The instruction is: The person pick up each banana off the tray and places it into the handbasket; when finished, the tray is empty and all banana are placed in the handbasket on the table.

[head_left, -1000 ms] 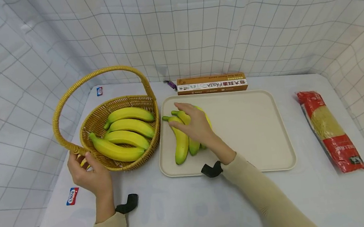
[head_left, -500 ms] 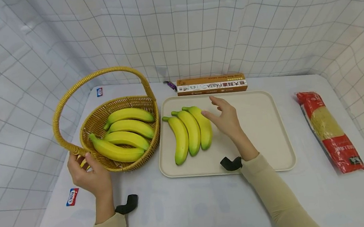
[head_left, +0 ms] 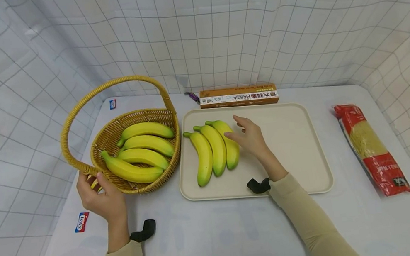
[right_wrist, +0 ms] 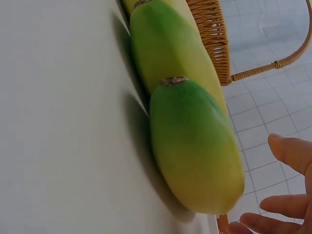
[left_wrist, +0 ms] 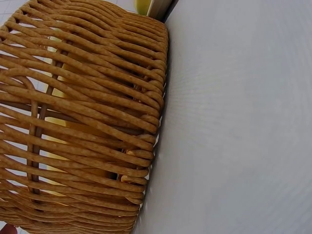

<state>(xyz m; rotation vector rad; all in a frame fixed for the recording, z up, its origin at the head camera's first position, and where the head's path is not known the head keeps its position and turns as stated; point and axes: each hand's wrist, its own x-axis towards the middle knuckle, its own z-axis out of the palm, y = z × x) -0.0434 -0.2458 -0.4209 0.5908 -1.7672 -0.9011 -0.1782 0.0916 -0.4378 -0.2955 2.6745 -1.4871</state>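
- Left hand [head_left: 103, 199] grips the basket [head_left: 151, 115] on its near left side, right where the handle [head_left: 130, 77] meets the rim; fingers outside, thumb up by the rim
- Left wrist view is basically all woven basket wall, sitting down on the white table [head_left: 209, 240]; a bit of yellow shows through the gaps
- Right hand [head_left: 252, 141] isn't holding anything; thumb and fingers are spread apart over the tray [head_left: 286, 148], palm side toward the bananas
- Three bananas lie side by side in the left half of that tray, stems toward the far edge; the rightmost banana [head_left: 231, 152] is the closest to the right hand, just left of it
- From above the thumb tip seems to overlap that one, but the right wrist view shows a gap, so no contact
- Four more bananas [head_left: 130, 168] are in the basket, to the right of the left hand; the basket sits just left of the tray, can't tell if they touch
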